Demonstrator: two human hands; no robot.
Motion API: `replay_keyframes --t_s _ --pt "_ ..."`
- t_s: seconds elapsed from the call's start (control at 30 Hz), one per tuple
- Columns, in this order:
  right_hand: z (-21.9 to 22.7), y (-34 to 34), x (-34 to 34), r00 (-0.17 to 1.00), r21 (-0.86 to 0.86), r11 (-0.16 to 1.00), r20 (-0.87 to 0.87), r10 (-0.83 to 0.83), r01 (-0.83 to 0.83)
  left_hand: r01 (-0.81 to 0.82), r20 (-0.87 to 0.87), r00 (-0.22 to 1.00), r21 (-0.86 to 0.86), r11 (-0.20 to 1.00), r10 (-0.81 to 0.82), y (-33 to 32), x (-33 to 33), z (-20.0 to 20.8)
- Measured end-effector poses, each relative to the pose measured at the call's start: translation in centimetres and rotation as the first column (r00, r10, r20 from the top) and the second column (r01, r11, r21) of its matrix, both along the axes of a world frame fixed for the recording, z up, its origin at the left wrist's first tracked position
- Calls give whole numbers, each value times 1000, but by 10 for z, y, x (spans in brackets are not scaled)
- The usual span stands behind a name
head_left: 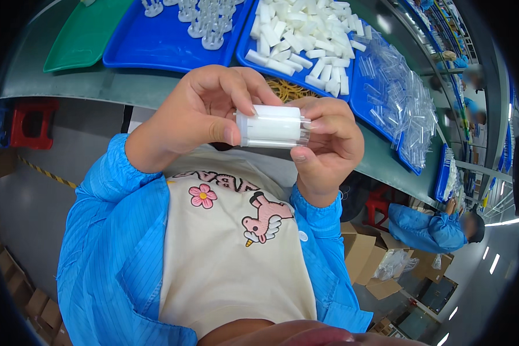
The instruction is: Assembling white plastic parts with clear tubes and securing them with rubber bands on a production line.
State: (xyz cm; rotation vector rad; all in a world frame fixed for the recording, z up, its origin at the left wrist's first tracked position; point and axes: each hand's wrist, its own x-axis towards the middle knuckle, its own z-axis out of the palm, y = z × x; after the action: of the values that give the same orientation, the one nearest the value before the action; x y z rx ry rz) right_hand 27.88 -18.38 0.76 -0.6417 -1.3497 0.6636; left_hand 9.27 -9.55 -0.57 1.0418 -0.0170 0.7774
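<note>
Between both hands I hold a bundle of white cylinders and clear tubes (273, 124), lying on its side in front of my chest. A clear round end piece (242, 128) caps its left end. My left hand (207, 106) is closed on that end, thumb below and fingers above. At the other end, clear tube tips stick out, and my right hand (331, 138) pinches around them with thumb and fingers. My palms hide part of the bundle's ends.
Beyond my hands, a blue tray (242, 49) holds many white cylinders (305, 40), with tan rubber bands (297, 90) before it. Clear tubes (401, 89) fill a tray to the right. Clear pronged pieces (210, 26) stand on another, beside a green tray (78, 43). A co-worker (429, 228) sits far right.
</note>
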Motion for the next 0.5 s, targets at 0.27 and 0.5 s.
replay_keyframes --t_s 0.27,0.5 --pt "11 -28 -9 962 95 993 255 -95 72 6 53 999 84 996 -11 -25 -21 1" --pt "17 -36 -19 947 150 989 319 -37 -12 34 108 993 178 983 -54 -34 -33 1"
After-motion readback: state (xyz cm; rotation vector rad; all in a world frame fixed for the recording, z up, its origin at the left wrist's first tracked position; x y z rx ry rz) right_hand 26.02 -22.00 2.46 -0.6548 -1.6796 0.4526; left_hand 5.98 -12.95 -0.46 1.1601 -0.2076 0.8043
